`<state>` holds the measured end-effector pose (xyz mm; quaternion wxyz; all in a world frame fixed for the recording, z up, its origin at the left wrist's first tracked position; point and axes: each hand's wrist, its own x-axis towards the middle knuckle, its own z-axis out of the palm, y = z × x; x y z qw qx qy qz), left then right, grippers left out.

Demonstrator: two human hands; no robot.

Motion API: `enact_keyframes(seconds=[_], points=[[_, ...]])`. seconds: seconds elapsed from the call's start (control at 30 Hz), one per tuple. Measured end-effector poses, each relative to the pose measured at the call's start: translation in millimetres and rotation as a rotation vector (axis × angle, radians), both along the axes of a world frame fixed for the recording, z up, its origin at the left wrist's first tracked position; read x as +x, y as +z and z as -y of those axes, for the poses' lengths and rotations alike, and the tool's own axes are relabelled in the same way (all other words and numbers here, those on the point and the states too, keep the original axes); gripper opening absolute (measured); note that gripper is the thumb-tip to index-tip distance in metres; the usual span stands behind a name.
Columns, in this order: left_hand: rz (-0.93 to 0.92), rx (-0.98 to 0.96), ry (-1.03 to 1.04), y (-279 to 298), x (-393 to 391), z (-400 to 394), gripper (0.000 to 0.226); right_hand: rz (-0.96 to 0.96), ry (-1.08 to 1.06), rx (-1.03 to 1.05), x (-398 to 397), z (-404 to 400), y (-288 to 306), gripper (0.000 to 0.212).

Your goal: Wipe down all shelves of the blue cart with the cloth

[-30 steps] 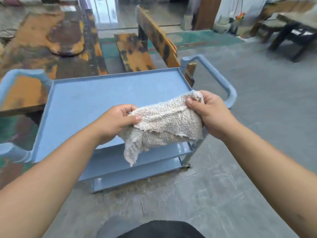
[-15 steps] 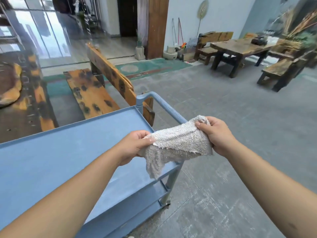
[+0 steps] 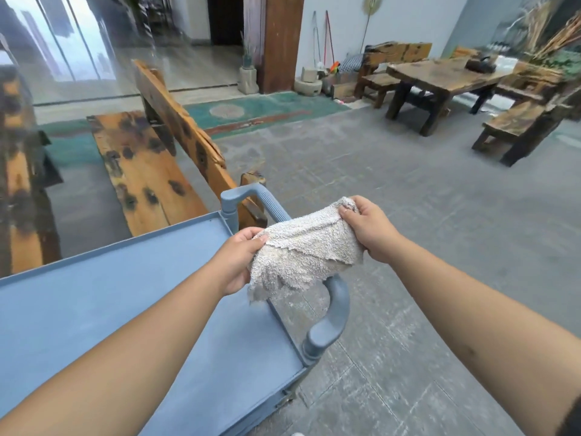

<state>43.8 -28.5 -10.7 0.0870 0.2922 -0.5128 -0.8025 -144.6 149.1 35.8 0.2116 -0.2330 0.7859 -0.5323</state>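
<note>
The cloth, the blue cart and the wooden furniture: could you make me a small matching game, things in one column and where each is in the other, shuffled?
Things:
1. cloth
2. blue cart
3. orange wooden bench
4. dark wooden table

Places:
A. far across the grey floor, at the upper right
B. held up between the left hand and the right hand
C. just beyond the cart's far edge
D. right below the forearms, its top shelf bare

Pairs: 1-B, 2-D, 3-C, 4-A
</note>
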Motion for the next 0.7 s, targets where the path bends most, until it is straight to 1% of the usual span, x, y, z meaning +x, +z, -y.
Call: enact_keyframes(seconds=[0.07,0.2,0.27,0.33,0.4,0.43,0.5,0.53,0.6,0.67,0.7], points=[[0.004,0.042,0.071,-9,-17,8,0.01,0.03,0.039,0.035,-25,16,-17,0.008],[0.065,0.084,0.14,-32,-40,17,0.012,0.111,0.1,0.115,-70,52,-50,0.019],[0.113,0.086,0.192,-44,-49,20,0.015,0.177,0.13,0.14,-84,67,-68,0.017],[0.177,0.041,0.251,-57,-56,19,0.018,0.269,0.148,0.152,-91,76,-86,0.013],[0.285,-0.098,0.254,-68,-62,16,0.019,0.349,0.156,0.187,-91,81,-103,0.02],[0.346,-0.202,0.23,-72,-63,14,0.018,0.385,0.158,0.217,-87,80,-108,0.022],[0.451,-0.442,0.156,-78,-64,12,0.018,0.436,0.158,0.247,-82,78,-121,0.02],[0.481,-0.535,0.126,-82,-65,11,0.024,0.439,0.164,0.255,-82,77,-127,0.021],[0.522,-0.641,0.086,-83,-62,7,0.044,0.342,0.188,0.35,-81,75,-130,0.028],[0.518,-0.673,0.074,-79,-52,6,0.057,0.148,0.274,0.493,-82,72,-127,0.031],[0.516,-0.709,0.083,-70,-46,7,0.06,0.011,0.315,0.564,-84,69,-122,0.035]])
